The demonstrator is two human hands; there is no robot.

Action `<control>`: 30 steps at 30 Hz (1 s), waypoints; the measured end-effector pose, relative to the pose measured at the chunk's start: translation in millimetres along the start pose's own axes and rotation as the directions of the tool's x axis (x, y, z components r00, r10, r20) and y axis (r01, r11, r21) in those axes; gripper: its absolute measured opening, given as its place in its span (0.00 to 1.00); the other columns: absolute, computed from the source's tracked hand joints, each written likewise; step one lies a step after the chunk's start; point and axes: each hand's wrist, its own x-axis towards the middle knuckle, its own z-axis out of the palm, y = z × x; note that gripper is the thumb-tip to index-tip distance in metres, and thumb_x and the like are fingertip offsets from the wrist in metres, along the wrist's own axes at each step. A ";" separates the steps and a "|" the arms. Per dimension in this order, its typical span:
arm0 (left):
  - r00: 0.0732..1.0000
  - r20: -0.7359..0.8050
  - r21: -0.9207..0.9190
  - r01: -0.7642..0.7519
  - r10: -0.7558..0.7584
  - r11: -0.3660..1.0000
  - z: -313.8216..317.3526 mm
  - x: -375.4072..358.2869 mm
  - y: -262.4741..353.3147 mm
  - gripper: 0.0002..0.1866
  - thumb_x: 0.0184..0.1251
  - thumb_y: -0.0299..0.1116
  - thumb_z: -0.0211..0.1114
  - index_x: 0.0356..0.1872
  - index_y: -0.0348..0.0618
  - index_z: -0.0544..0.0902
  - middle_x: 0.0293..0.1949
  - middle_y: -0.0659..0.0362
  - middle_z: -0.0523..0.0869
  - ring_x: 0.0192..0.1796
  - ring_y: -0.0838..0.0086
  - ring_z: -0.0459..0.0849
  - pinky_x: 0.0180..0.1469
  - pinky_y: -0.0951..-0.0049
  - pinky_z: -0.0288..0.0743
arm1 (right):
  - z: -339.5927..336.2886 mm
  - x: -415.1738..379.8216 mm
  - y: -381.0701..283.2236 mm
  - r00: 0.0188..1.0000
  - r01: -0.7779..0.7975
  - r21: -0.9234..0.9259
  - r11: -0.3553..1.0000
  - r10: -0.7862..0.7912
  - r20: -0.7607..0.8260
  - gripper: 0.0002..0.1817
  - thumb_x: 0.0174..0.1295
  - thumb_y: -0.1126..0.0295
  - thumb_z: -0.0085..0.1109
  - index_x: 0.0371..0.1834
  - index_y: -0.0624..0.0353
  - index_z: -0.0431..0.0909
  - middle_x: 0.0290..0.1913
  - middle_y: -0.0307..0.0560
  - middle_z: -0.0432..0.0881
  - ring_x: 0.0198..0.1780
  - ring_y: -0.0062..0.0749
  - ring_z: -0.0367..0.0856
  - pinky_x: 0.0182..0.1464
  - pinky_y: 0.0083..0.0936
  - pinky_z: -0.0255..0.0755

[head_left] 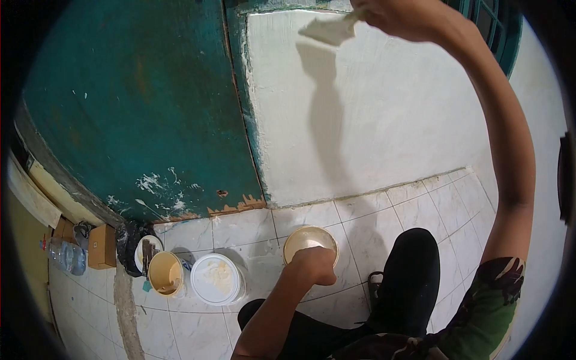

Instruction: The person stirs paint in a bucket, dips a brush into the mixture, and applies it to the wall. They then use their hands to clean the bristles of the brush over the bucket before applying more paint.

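Note:
My right hand (396, 17) is raised at the top of the view, closed around the handle of a wide paintbrush (330, 31). The brush's pale bristles are at the upper part of the white wall (390, 114), and a long shadow falls below them. Lower down, my left hand (314, 266) is closed at the near rim of a small cream paint bucket (288, 243). Whitish paint shows inside it. My fingers hide part of that rim.
A green door (138, 108) with white smears stands left of the wall. On the tiled floor are a white lidded bucket (214, 279), an open cream bucket (166, 274), a cardboard box (102, 246) and a clear plastic bottle (66, 256). My bent knee (414, 264) rises at lower right.

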 end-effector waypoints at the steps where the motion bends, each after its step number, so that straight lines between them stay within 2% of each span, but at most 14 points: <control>1: 1.000 0.003 -0.003 0.005 -0.005 1.000 1.2 0.9 -1.6 0.15 0.48 0.30 0.61 0.36 0.34 0.86 0.40 0.42 0.87 0.45 0.52 0.87 0.50 0.60 0.80 | 24.3 0.0 7.5 0.994 0.073 -0.039 0.997 -0.076 -0.077 0.07 0.60 0.72 0.65 0.38 0.63 0.84 0.31 0.52 0.85 0.34 0.40 0.85 0.38 0.36 0.78; 2: 1.000 0.003 -0.005 0.007 -0.007 1.000 1.5 1.6 -2.1 0.14 0.47 0.30 0.61 0.35 0.34 0.86 0.40 0.42 0.87 0.45 0.52 0.87 0.50 0.60 0.80 | 46.3 -1.5 13.7 0.977 0.142 -0.087 0.986 -0.154 -0.150 0.07 0.59 0.73 0.67 0.39 0.62 0.85 0.31 0.51 0.86 0.34 0.40 0.86 0.40 0.36 0.81; 3: 1.000 0.000 -0.003 0.002 -0.002 1.000 1.5 1.4 -1.3 0.14 0.47 0.30 0.61 0.35 0.34 0.86 0.40 0.42 0.87 0.45 0.52 0.87 0.50 0.60 0.80 | 66.3 -6.6 16.4 0.956 0.234 -0.053 0.971 -0.240 -0.170 0.06 0.59 0.72 0.65 0.38 0.62 0.84 0.30 0.53 0.85 0.34 0.44 0.86 0.40 0.39 0.80; 4: 1.000 0.004 0.005 0.003 -0.003 1.000 0.6 1.8 -0.7 0.15 0.48 0.30 0.60 0.35 0.34 0.86 0.40 0.42 0.87 0.45 0.52 0.87 0.49 0.59 0.80 | 69.7 -17.9 3.3 0.981 0.192 0.026 0.981 -0.191 -0.031 0.06 0.56 0.73 0.59 0.33 0.63 0.83 0.35 0.61 0.84 0.41 0.55 0.84 0.45 0.45 0.78; 8: 0.998 -0.037 0.029 -0.048 0.049 0.998 11.8 12.0 -7.3 0.16 0.49 0.31 0.59 0.37 0.35 0.87 0.40 0.43 0.87 0.45 0.52 0.86 0.49 0.59 0.79 | 140.7 -25.8 -16.4 0.945 0.233 0.030 0.972 -0.234 0.229 0.05 0.53 0.74 0.59 0.31 0.59 0.83 0.36 0.55 0.85 0.41 0.51 0.85 0.43 0.43 0.78; 9: 0.996 0.007 0.068 -0.086 0.086 0.994 16.2 15.8 -7.8 0.16 0.49 0.31 0.59 0.37 0.35 0.87 0.40 0.43 0.87 0.45 0.52 0.86 0.49 0.59 0.79 | 159.8 -26.6 -16.0 0.942 0.292 0.028 0.956 -0.293 0.167 0.03 0.54 0.72 0.60 0.30 0.59 0.82 0.30 0.51 0.84 0.38 0.51 0.84 0.39 0.44 0.77; 11: 0.998 0.000 0.092 -0.055 0.056 0.994 16.0 26.4 -8.3 0.16 0.52 0.34 0.59 0.39 0.36 0.87 0.40 0.45 0.88 0.45 0.52 0.86 0.50 0.60 0.79 | 184.1 -22.1 -7.8 0.943 0.306 -0.011 0.952 -0.302 0.137 0.04 0.52 0.73 0.61 0.29 0.57 0.84 0.32 0.49 0.85 0.38 0.48 0.84 0.38 0.42 0.78; 12: 0.993 0.049 0.153 -0.116 0.110 0.981 16.3 28.2 -4.6 0.16 0.52 0.34 0.59 0.39 0.36 0.87 0.40 0.45 0.88 0.45 0.52 0.86 0.50 0.60 0.79 | 179.9 -18.6 -5.0 0.954 0.276 -0.059 0.959 -0.265 0.143 0.04 0.51 0.73 0.61 0.28 0.56 0.84 0.32 0.50 0.85 0.37 0.48 0.85 0.37 0.42 0.78; 14: 0.997 -0.020 0.092 -0.073 0.075 0.993 13.8 25.1 -4.5 0.16 0.55 0.36 0.59 0.39 0.37 0.87 0.41 0.43 0.87 0.47 0.50 0.86 0.52 0.59 0.78 | 154.0 -16.3 11.0 0.962 0.255 -0.018 0.967 -0.251 0.103 0.05 0.48 0.74 0.61 0.29 0.57 0.84 0.32 0.52 0.86 0.37 0.50 0.85 0.36 0.43 0.78; 19: 0.999 0.030 0.106 -0.039 0.036 0.994 11.4 25.4 -5.0 0.17 0.57 0.39 0.60 0.40 0.38 0.88 0.41 0.43 0.87 0.46 0.50 0.86 0.52 0.60 0.78 | 98.2 -1.4 43.1 0.963 0.223 -0.040 0.974 -0.227 -0.146 0.09 0.51 0.69 0.61 0.35 0.58 0.84 0.36 0.54 0.86 0.41 0.53 0.86 0.39 0.44 0.79; 21: 1.000 0.031 0.104 -0.010 0.007 0.994 10.7 25.4 -2.5 0.18 0.57 0.40 0.60 0.41 0.38 0.88 0.41 0.43 0.87 0.46 0.51 0.86 0.52 0.60 0.78 | 65.0 -2.3 54.0 0.967 0.138 -0.053 0.989 -0.146 -0.208 0.11 0.54 0.68 0.61 0.38 0.57 0.85 0.39 0.54 0.86 0.43 0.53 0.86 0.41 0.44 0.80; 24: 0.997 0.075 0.157 0.008 -0.020 0.988 11.5 29.7 1.0 0.19 0.60 0.44 0.64 0.46 0.42 0.88 0.43 0.49 0.89 0.47 0.56 0.87 0.53 0.63 0.79 | 34.2 -7.6 68.0 0.951 0.036 -0.030 0.999 -0.043 -0.306 0.13 0.55 0.66 0.61 0.43 0.56 0.86 0.42 0.55 0.87 0.45 0.52 0.86 0.43 0.44 0.81; 28: 0.997 0.071 0.153 0.021 -0.033 0.988 11.7 26.6 9.1 0.19 0.60 0.43 0.63 0.47 0.41 0.88 0.43 0.48 0.89 0.46 0.56 0.88 0.53 0.64 0.79 | 27.5 -18.2 68.8 0.966 -0.022 0.003 1.000 0.022 -0.259 0.15 0.56 0.66 0.61 0.45 0.56 0.86 0.43 0.55 0.87 0.47 0.51 0.86 0.44 0.44 0.81; 30: 0.998 0.059 0.151 0.028 -0.037 0.988 11.7 27.4 11.2 0.19 0.60 0.43 0.63 0.46 0.41 0.88 0.43 0.48 0.89 0.46 0.56 0.88 0.53 0.64 0.79 | 38.1 -31.7 63.1 0.961 0.068 0.015 0.998 -0.062 -0.270 0.13 0.56 0.66 0.61 0.42 0.58 0.86 0.42 0.56 0.87 0.46 0.51 0.86 0.44 0.45 0.81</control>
